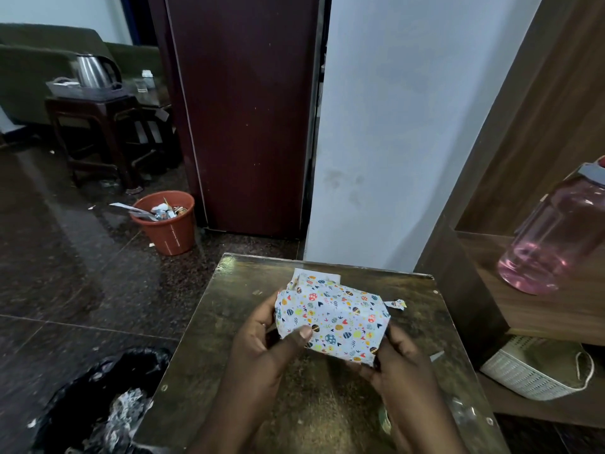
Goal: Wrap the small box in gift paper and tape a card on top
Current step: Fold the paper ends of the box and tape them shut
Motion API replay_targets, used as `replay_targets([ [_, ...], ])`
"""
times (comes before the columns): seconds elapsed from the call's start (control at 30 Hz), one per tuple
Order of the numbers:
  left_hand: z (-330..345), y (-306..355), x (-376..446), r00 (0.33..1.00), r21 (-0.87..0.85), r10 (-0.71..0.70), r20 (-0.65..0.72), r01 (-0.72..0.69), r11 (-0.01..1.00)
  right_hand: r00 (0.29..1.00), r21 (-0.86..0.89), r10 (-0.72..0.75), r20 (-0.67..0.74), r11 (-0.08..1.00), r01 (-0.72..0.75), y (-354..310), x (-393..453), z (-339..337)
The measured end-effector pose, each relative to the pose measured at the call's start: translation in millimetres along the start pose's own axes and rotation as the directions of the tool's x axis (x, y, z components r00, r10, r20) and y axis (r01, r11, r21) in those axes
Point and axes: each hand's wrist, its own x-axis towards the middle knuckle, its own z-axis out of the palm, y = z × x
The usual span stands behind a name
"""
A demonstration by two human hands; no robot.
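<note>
Box: the small box (pixel 334 317), covered in white gift paper printed with coloured eggs and hearts, is held between both hands just above the middle of the table (pixel 229 322).
Left hand: the left hand (pixel 265 342) grips the box's left end, thumb pressed flat on the top face, fingers curled round the side.
Right hand: the right hand (pixel 397 358) holds the near right corner, fingers curled under and against the paper; the exact pinch is hidden by the box.
Paper: loose, crumpled folds stand up at the far end of the box.
Card: a pale card edge (pixel 302 273) shows behind the box's far end; whether it touches the box cannot be told.
Scrap: a small paper scrap (pixel 396 304) lies on the table just right of the box.
Surroundings: an orange bin (pixel 168 224) stands on the floor beyond the table; a pink bottle (pixel 553 237) sits on the shelf to the right.
</note>
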Motion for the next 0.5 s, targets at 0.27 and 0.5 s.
replay_targets([
  [0.27, -1.5, 11.3, -3.5, 0.997, 0.020, 0.078, -0.004, -0.078, 0.997, 0.995, -0.266, -0.100, -0.025, 0.960, 0.090, 8.5, 5.2, -5.6],
  [0.5, 2.2, 17.4, -11.7, 0.948, 0.324, 0.319, -0.014, -0.298, 0.898, 0.941, -0.366, -0.329, 0.078, 0.869, 0.334, 2.2, -6.8, 3.2],
])
